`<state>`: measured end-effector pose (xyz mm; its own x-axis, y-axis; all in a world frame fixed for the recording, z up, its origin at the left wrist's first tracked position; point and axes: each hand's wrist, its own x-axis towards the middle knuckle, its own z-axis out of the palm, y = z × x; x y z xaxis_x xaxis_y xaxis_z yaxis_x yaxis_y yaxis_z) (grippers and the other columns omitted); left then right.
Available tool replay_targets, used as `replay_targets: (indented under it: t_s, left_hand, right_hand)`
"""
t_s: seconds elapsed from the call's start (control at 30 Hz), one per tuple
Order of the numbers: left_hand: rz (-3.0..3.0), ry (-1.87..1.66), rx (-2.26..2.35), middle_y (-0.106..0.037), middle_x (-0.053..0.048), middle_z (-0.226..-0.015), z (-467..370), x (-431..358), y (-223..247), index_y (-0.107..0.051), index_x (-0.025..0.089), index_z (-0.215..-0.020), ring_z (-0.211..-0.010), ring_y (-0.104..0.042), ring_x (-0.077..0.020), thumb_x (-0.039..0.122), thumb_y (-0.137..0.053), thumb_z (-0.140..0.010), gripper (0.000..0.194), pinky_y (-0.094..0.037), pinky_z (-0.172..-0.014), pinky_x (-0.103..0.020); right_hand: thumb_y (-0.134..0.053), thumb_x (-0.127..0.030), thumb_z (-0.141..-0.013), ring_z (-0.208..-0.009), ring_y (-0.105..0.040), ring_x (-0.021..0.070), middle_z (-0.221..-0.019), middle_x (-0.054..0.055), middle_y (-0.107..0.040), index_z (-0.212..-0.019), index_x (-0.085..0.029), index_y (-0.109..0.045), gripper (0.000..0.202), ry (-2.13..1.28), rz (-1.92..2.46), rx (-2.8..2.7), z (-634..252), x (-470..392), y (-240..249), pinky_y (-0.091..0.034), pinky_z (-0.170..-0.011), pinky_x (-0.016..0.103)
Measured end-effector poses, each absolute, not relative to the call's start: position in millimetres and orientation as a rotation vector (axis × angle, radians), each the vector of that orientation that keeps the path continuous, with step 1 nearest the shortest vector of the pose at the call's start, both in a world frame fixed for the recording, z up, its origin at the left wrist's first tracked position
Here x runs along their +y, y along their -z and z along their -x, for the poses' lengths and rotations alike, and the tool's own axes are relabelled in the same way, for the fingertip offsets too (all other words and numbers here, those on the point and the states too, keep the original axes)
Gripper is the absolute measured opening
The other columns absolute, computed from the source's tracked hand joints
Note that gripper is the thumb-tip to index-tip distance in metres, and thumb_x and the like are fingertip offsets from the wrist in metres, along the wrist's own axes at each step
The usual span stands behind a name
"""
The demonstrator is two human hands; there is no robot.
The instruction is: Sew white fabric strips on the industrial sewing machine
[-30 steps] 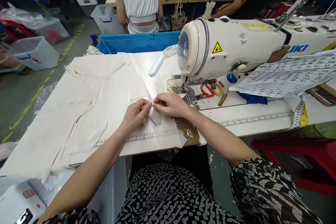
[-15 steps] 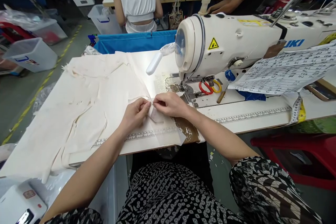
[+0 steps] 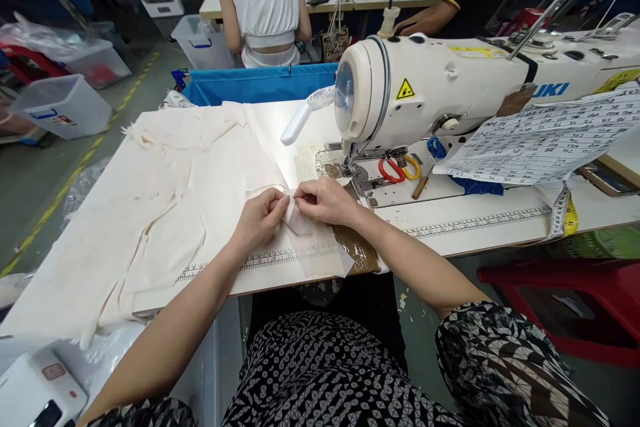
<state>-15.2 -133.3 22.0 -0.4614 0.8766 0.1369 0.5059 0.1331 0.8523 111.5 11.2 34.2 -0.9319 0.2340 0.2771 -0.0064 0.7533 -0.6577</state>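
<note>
My left hand (image 3: 261, 219) pinches the edge of a thin white fabric piece (image 3: 300, 223) between thumb and forefinger. Right beside it, my right hand (image 3: 323, 201) grips the same piece with bent fingers, the two fingertips almost touching. The piece hangs down in a small fold between them, just above the table. Larger cream fabric pieces (image 3: 165, 173) lie spread and overlapping to the left. Behind my right hand stands a white sewing machine (image 3: 420, 90), its needle area (image 3: 350, 163) a short way from my fingers. My fingers hide the exact edge they hold.
Red and yellow scissors (image 3: 391, 170) and a wooden-handled tool (image 3: 420, 187) lie on the machine bed. A printed sheet (image 3: 540, 140) and a tape measure (image 3: 560, 212) are at the right. A red stool (image 3: 575, 307) stands below. Beyond a blue cloth trough (image 3: 260, 83), two people sit.
The fold of white fabric between my hands has shifted slightly, and my hands stay close together. The view has tilted a little.
</note>
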Motion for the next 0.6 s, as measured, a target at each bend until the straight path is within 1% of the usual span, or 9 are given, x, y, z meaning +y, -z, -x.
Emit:
replay_targets:
  t_s: [0.13,0.2,0.27,0.3,0.37,0.4,0.47,0.53,0.6]
  left_hand:
    - [-1.221,-1.353,1.984,-0.046,0.004,-0.056,18,-132,-19,-0.057,0.019,-0.071,-0.056,-0.042,-0.0123,0.048,-0.059,-0.085,0.032,-0.036,-0.057,-0.026]
    - [-0.998,-1.467,1.877,-0.049,0.004,-0.057,20,-132,-16,-0.058,0.020,-0.072,-0.056,-0.045,-0.0126,0.044,-0.065,-0.083,0.028,-0.039,-0.057,-0.026]
    - [-0.746,-1.575,1.738,-0.051,0.004,-0.057,22,-130,-15,-0.059,0.019,-0.075,-0.056,-0.049,-0.0126,0.040,-0.070,-0.080,0.024,-0.042,-0.056,-0.025]
    - [-0.654,-1.616,1.686,-0.053,0.004,-0.058,23,-129,-15,-0.059,0.019,-0.076,-0.056,-0.051,-0.0123,0.038,-0.072,-0.079,0.023,-0.044,-0.057,-0.025]
    - [-0.557,-1.674,1.637,-0.054,0.004,-0.058,24,-126,-15,-0.059,0.018,-0.076,-0.055,-0.052,-0.0111,0.035,-0.072,-0.080,0.021,-0.047,-0.057,-0.024]
    - [-0.525,-1.699,1.626,-0.055,0.004,-0.057,25,-125,-16,-0.059,0.017,-0.076,-0.054,-0.053,-0.0106,0.033,-0.071,-0.080,0.020,-0.048,-0.057,-0.023]
    - [-0.424,-1.756,1.587,-0.057,0.003,-0.059,28,-122,-18,-0.059,0.016,-0.076,-0.055,-0.057,-0.0105,0.029,-0.068,-0.082,0.017,-0.051,-0.059,-0.023]
    - [-0.303,-1.820,1.543,-0.063,-0.001,-0.065,33,-119,-21,-0.059,0.014,-0.079,-0.060,-0.063,-0.0115,0.023,-0.063,-0.084,0.011,-0.055,-0.063,-0.024]
    - [-0.187,-1.879,1.496,-0.068,-0.005,-0.073,37,-118,-23,-0.060,0.013,-0.083,-0.066,-0.068,-0.0123,0.016,-0.056,-0.086,0.006,-0.059,-0.069,-0.025]
  right_hand:
    - [-0.058,-0.013,-0.080,-0.058,-0.049,0.0118,-0.062,-0.003,-0.058,-0.071,-0.017,-0.062,0.011,-0.982,0.202,-2.539,-113,14,-33,-0.033,-0.058,0.026]
    - [-0.056,-0.015,-0.082,-0.063,-0.051,0.0129,-0.068,-0.001,-0.059,-0.072,-0.018,-0.060,0.011,-0.993,0.206,-2.478,-115,15,-34,-0.036,-0.060,0.027]
    - [-0.053,-0.019,-0.085,-0.070,-0.054,0.0141,-0.078,0.002,-0.062,-0.076,-0.018,-0.059,0.010,-1.015,0.183,-2.419,-117,15,-36,-0.041,-0.063,0.027]
    - [-0.052,-0.022,-0.087,-0.073,-0.057,0.0147,-0.084,0.004,-0.064,-0.078,-0.018,-0.058,0.011,-1.088,0.159,-2.380,-117,15,-37,-0.044,-0.064,0.028]
    - [-0.052,-0.030,-0.090,-0.077,-0.062,0.0155,-0.093,0.007,-0.066,-0.084,-0.018,-0.057,0.015,-1.403,0.091,-2.268,-118,14,-39,-0.050,-0.065,0.029]
    - [-0.053,-0.035,-0.091,-0.077,-0.064,0.0156,-0.092,0.007,-0.067,-0.086,-0.018,-0.056,0.018,-1.611,0.052,-2.182,-118,13,-40,-0.052,-0.064,0.030]
    - [-0.058,-0.043,-0.091,-0.066,-0.064,0.0140,-0.077,0.001,-0.066,-0.087,-0.019,-0.054,0.024,-1.970,-0.016,-2.000,-121,10,-43,-0.054,-0.060,0.030]
    - [-0.063,-0.047,-0.089,-0.050,-0.054,0.0102,-0.058,-0.007,-0.054,-0.085,-0.020,-0.053,0.028,-2.091,-0.038,-1.902,-128,6,-47,-0.051,-0.053,0.027]
    - [-0.065,-0.046,-0.088,-0.042,-0.042,0.0072,-0.052,-0.011,-0.044,-0.084,-0.021,-0.055,0.028,-2.067,0.018,-1.921,-143,0,-52,-0.044,-0.045,0.023]
